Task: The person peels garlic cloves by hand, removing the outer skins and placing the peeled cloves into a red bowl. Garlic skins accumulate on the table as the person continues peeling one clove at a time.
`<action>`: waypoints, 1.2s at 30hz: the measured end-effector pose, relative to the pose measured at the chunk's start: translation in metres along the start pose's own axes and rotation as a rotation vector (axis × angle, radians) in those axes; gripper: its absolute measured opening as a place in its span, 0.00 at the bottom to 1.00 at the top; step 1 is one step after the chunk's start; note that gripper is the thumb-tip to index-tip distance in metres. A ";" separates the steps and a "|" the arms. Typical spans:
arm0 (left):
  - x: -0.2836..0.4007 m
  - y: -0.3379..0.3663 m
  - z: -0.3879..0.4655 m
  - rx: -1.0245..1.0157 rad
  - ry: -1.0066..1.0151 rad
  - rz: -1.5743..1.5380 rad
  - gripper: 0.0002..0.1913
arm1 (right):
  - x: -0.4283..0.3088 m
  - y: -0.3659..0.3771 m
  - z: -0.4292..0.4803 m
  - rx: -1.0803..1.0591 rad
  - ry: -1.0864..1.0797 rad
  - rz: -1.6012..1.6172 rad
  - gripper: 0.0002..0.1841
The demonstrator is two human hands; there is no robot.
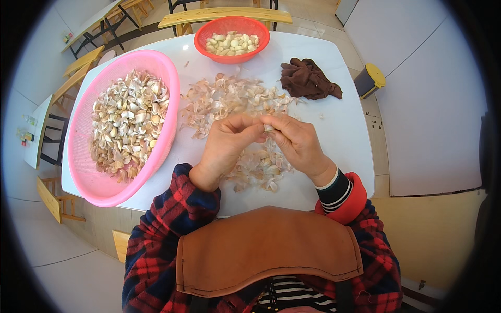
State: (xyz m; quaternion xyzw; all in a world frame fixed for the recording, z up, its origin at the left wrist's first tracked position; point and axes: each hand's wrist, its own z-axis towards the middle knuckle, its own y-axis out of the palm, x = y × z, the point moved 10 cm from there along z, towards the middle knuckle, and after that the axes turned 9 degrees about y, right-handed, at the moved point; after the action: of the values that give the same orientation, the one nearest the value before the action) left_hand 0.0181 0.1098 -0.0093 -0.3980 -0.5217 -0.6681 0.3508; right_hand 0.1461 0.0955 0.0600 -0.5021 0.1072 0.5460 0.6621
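Note:
Between the fingertips of my left hand (234,144) and my right hand (297,143) is a garlic clove (268,128), pinched by the right thumb and forefinger, with the left fingertips against it. Papery garlic skins (223,98) lie in a heap beyond my hands, and more skins (262,168) are under and between my wrists. At the left a large pink plastic basket (172,90) holds many unpeeled garlic cloves (129,121). Peeled cloves (233,44) fill part of a red plastic colander (199,41) at the far side of the table.
The white table (340,137) has rounded corners. A crumpled dark brown cloth (309,79) lies at its far right. Beyond stand a wooden bench (227,14) and, on the floor at right, a bin with a yellow lid (375,75). Other tables and benches are at left.

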 end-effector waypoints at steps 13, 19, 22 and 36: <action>-0.003 0.004 -0.003 0.023 -0.018 -0.084 0.07 | 0.013 0.007 -0.005 -0.085 0.225 0.338 0.16; 0.003 0.008 -0.002 -0.013 0.062 -0.013 0.08 | 0.013 0.004 -0.003 -0.012 0.126 0.278 0.15; 0.001 0.003 -0.002 0.005 0.074 0.070 0.09 | 0.014 0.006 -0.004 -0.037 0.158 0.212 0.14; 0.026 0.009 -0.003 0.032 0.335 0.216 0.04 | 0.030 0.003 -0.007 -0.030 0.310 0.482 0.12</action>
State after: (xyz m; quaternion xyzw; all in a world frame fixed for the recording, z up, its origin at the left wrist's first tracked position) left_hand 0.0140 0.1036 0.0169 -0.3293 -0.4211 -0.6750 0.5085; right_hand 0.1575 0.1082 0.0347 -0.5494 0.3155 0.6059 0.4813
